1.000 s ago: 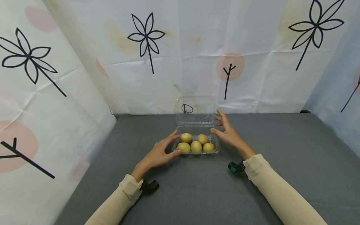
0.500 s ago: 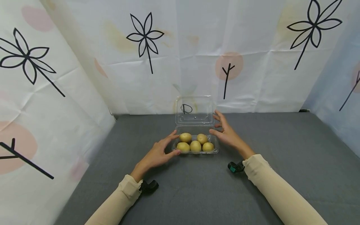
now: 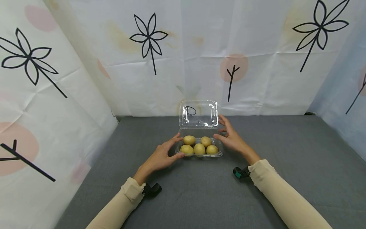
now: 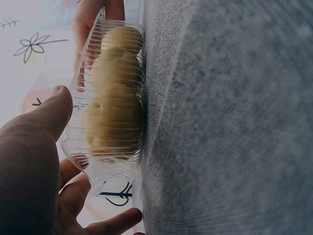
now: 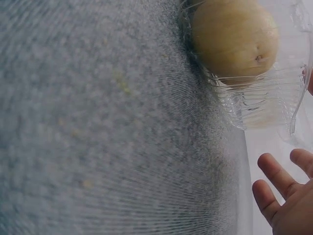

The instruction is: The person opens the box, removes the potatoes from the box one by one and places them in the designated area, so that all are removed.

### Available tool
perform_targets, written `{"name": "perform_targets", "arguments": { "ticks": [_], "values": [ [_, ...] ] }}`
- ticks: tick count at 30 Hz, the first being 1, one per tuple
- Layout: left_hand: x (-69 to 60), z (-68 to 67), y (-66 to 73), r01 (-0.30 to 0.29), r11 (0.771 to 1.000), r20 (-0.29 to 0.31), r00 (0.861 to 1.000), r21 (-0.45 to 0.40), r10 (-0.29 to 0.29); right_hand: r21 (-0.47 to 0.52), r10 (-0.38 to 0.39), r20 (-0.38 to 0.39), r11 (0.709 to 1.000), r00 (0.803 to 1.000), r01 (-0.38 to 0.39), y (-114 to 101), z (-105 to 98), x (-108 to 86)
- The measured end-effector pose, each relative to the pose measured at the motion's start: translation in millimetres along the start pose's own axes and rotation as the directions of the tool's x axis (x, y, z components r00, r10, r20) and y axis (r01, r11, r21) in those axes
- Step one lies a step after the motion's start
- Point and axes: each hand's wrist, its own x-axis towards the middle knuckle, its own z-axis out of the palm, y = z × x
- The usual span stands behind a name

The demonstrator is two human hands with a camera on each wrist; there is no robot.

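Observation:
Several small yellow potatoes [image 3: 199, 149] lie in a clear plastic clamshell container [image 3: 200, 156] on the table. Its hinged lid [image 3: 198, 113] stands raised at the back. My left hand [image 3: 160, 157] holds the container's left side, with the thumb at the front corner and the fingers farther back. In the left wrist view, the left thumb [image 4: 61, 100] lies at the rim and some fingers spread past the container's end. At the right side, my right hand [image 3: 231, 136] has extended, spread fingers beside the lid's edge. Whether its fingertips touch the lid cannot be told.
A grey cloth [image 3: 183, 197] covers the table. White curtains [image 3: 200, 38] printed with plants hang behind the table and at both sides. Black wrist cameras [image 3: 152, 190] sit under the sleeves.
The lid has tilted forward a little, its top edge now lower. My right hand's fingers have shifted slightly down with it. My left hand and the potatoes have stayed in place.

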Motion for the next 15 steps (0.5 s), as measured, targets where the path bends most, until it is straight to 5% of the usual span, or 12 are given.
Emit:
{"name": "perform_targets", "arguments": {
  "ticks": [15],
  "values": [
    [-0.1,0.8,2.0,0.008,1.000,-0.008,1.000,0.008,-0.008,-0.011,-0.043,-0.070,0.999,0.997,0.042,2.6,-2.0,-5.2]
  ]
}}
